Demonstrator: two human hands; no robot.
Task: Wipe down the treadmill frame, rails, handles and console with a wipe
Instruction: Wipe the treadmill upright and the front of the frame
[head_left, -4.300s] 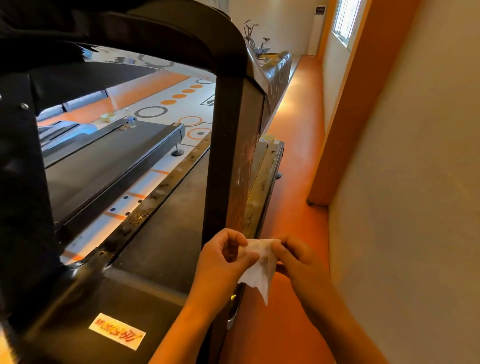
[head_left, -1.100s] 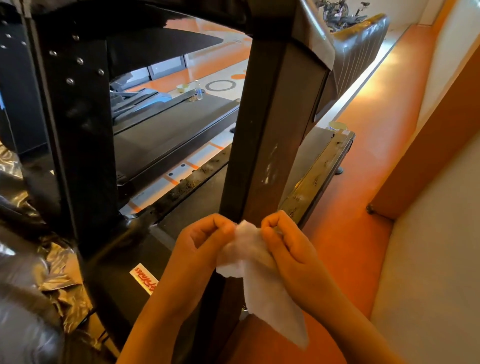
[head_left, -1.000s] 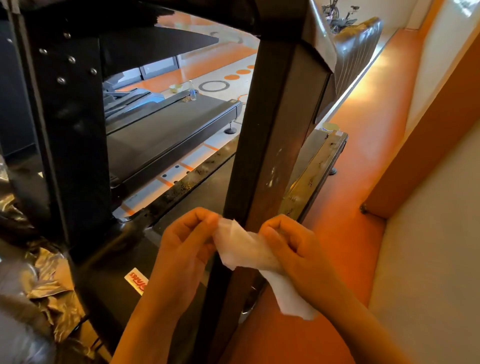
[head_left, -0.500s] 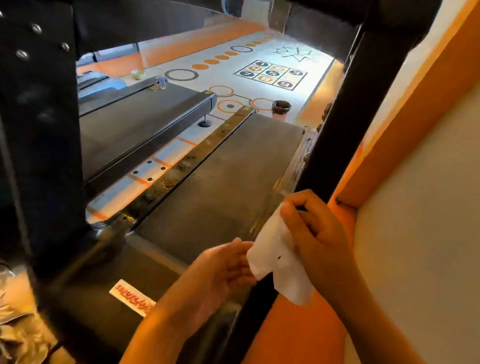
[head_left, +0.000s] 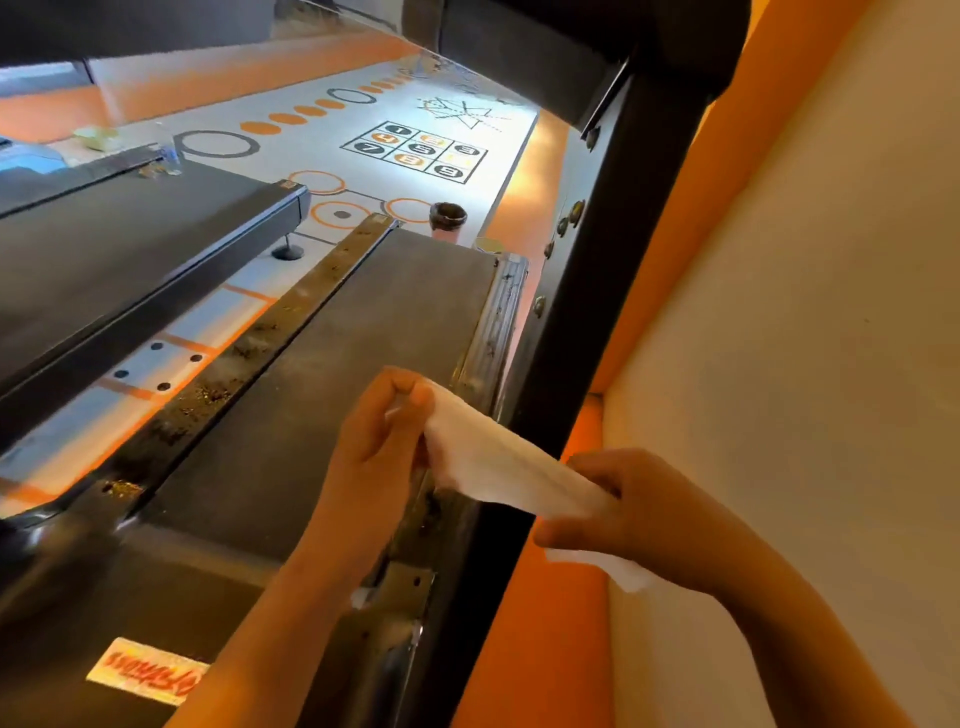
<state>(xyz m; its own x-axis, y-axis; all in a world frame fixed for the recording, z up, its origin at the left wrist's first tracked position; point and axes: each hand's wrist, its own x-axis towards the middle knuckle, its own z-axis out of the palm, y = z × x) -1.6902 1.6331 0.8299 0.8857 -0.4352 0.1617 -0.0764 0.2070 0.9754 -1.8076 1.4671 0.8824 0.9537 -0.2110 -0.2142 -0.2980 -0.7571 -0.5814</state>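
A white wipe (head_left: 498, 462) is stretched between my two hands, across the black upright post (head_left: 587, 291) of the treadmill frame. My left hand (head_left: 379, 436) pinches its upper left end on the belt side of the post. On the wall side, my right hand (head_left: 639, 509) grips the lower right end, and a corner of the wipe sticks out under the palm. The grey belt (head_left: 332, 374) runs away from me between two dirty side rails (head_left: 498, 322). A dark part of the treadmill above the post (head_left: 561, 47) fills the top of the view.
A beige wall with an orange band (head_left: 779, 312) stands close on the right, leaving a narrow strip of orange floor. A second treadmill (head_left: 130, 244) lies to the left. A dark cup (head_left: 447, 215) stands on the patterned floor beyond the belt.
My left hand has taken hold of the wipe again and both hands have pulled it out taut around the post. The view has tilted down toward the belt.
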